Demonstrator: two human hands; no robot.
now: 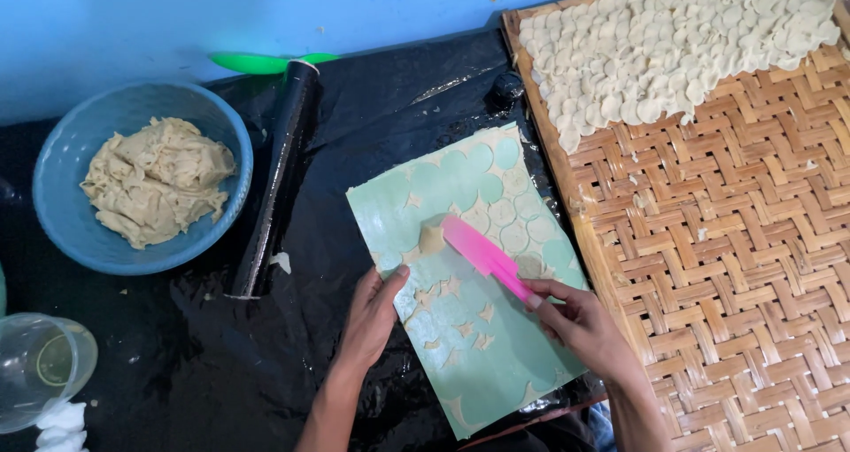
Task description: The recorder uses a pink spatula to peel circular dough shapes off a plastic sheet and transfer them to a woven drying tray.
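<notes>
A pale green board [496, 363] lies on the black plastic sheet, with thin dough rounds and leftover dough scraps on it. My right hand [580, 324] grips a pink scraper [478, 253], whose blade tip rests against a small lump of dough [431, 239] near the board's middle. My left hand [372, 315] presses flat on the board's left edge, fingers together and holding nothing. Several cut dough rounds [513, 231] still sit on the board's upper right part.
A blue bowl [62, 217] holding a dough mass [158, 179] stands at the left. A black rolling pin [276, 177] lies beside it. A woven bamboo tray [735, 257] at the right carries many dough rounds [673, 45]. A clear cup [40, 368] sits bottom left.
</notes>
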